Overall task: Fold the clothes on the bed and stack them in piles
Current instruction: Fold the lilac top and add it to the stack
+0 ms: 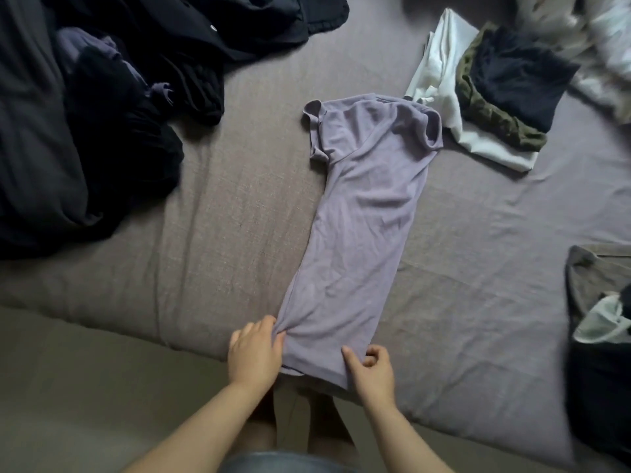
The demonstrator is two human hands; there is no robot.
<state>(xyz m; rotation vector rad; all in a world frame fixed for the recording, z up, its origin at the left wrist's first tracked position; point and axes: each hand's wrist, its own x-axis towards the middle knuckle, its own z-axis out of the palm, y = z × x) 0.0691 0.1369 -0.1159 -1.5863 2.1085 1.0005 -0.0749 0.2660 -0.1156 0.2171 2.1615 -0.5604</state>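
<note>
The left hand [254,349] pinches the bottom hem of the lilac T-shirt [362,213] at its left corner, fingers curled into a small bunch of cloth. The right hand [370,370] grips the hem's right corner, thumb on top and fingers curled under the edge. The shirt lies lengthwise on the bed [211,240], hem at the near edge and collar pointing toward the far side, already narrowed into a long strip with the sleeves tucked in. The step in hand looks like the crosswise fold: both hands likely need to lift the hem together and carry it up to the collar, keeping the 2 corners level. A pile of 3 folded things [491,107] waits near the far right corner, touching the shirt's shoulder; a dark heap of unfolded clothes [95,124] fills the far left corner.
</note>
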